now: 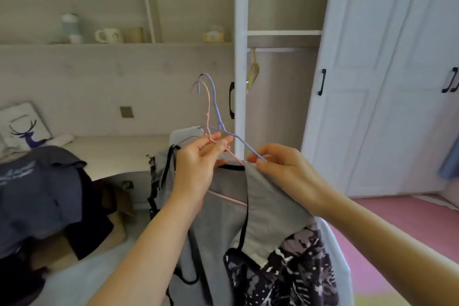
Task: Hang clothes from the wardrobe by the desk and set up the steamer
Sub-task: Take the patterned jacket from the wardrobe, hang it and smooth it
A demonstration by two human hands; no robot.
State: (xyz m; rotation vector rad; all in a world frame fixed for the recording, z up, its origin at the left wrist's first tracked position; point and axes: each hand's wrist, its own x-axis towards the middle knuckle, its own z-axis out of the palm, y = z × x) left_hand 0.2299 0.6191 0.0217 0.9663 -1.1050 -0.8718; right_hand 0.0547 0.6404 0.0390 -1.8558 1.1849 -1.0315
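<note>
My left hand (198, 166) pinches the neck of a pink wire hanger (208, 112) that carries a grey garment with black trim (223, 208). Crossed over it is a blue-purple hanger (216, 104), whose right arm my right hand (280, 169) pinches at the grey cloth's shoulder. A dark patterned garment (293, 271) hangs below the grey one. Both hangers are held up in front of the open wardrobe (280, 112), whose rail (283, 49) bears a yellow hanger (253, 74). No steamer is in view.
The white wardrobe door (352, 82) stands open to the right. A desk (119, 149) lies at the left with a deer-print cushion (23, 126). Dark clothes (42, 196) are piled at lower left. Shelves above hold mugs (109, 35). Pink floor (397, 231) lies at the right.
</note>
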